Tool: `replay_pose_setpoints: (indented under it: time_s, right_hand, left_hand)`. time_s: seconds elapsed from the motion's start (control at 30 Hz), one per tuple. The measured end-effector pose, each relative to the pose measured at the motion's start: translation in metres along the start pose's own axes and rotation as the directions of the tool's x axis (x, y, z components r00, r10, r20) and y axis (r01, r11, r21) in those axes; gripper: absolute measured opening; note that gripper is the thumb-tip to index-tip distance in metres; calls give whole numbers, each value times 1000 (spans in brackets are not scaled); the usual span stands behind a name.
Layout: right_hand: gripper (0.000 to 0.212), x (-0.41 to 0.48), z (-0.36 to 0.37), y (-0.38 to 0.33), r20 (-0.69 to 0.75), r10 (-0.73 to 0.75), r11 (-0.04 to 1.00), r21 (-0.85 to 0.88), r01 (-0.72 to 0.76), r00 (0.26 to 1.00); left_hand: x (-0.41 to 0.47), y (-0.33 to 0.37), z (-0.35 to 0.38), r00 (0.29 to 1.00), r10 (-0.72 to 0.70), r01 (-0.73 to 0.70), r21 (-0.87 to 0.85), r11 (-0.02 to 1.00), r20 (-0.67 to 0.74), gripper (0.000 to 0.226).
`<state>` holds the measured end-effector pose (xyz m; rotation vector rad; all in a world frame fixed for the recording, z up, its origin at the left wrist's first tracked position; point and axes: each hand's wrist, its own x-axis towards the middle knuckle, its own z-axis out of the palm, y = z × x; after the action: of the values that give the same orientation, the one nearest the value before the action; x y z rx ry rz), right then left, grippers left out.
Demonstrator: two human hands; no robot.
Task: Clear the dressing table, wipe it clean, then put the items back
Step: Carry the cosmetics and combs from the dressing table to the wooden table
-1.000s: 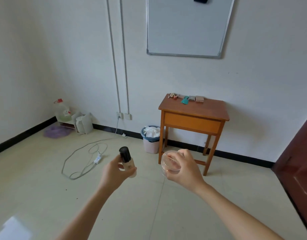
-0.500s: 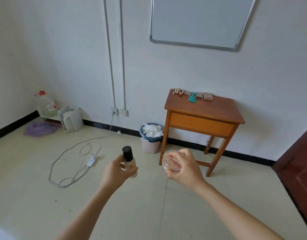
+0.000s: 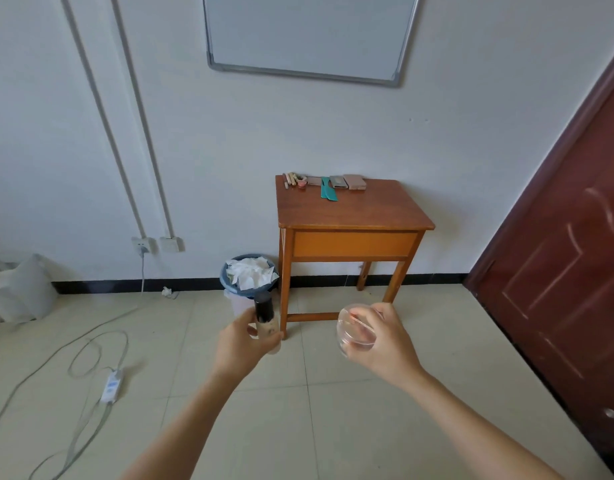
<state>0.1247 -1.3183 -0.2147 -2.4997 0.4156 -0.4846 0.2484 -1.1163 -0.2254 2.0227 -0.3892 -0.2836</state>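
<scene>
The left hand grips a beige bottle with a black cap, held upright. The right hand holds a clear round jar. The wooden desk stands beyond both hands.

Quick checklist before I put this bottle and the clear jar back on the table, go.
1. Grip on the bottle: ok, left hand holds it upright, cap on.
2. Grip on the clear jar: ok, right hand curls round it.
3. Room on the table: ok, front bare, small items line the back edge.
4. Table in reach: not ok, it stands across the floor ahead.
5. Path: ok, extension lead lies off left, bin beside the table.
6. Tabletop dry: cannot tell.
</scene>
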Motion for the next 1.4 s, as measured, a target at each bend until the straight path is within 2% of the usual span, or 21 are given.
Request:
replay_pose_setpoints:
  time_s: [0.2,0.57,0.87,1.07,1.2,1.4]
  right_hand:
    - [54,67,6,33,-29,55,998,-28,-56,998]
    - [49,217,15,85,4,78,996,46,-78,997]
    - [48,302,37,125,6,99,995,18,-99,995]
    - [54,390,17,142,-40,131,989,-60,-133,991]
    - [56,444,10,156,-103,216,971,-86,-225,971]
    - [53,467,29,189,-107,315,948,-14,-318,943]
  left_hand:
    - [79,12,16,996,55,-58,40,998,73,27]
    - [220,44,43,999,40,-39,37,999,-36,25]
    - [328,30,82,999,-44,42,52,998,33,30]
    - [432,61,103,996,32,-33,13,999,82,28]
    - [493,85,120,986,106,-104,-28,994,130,31]
    - [543,81,159,968,108,-104,-30,994,229,34]
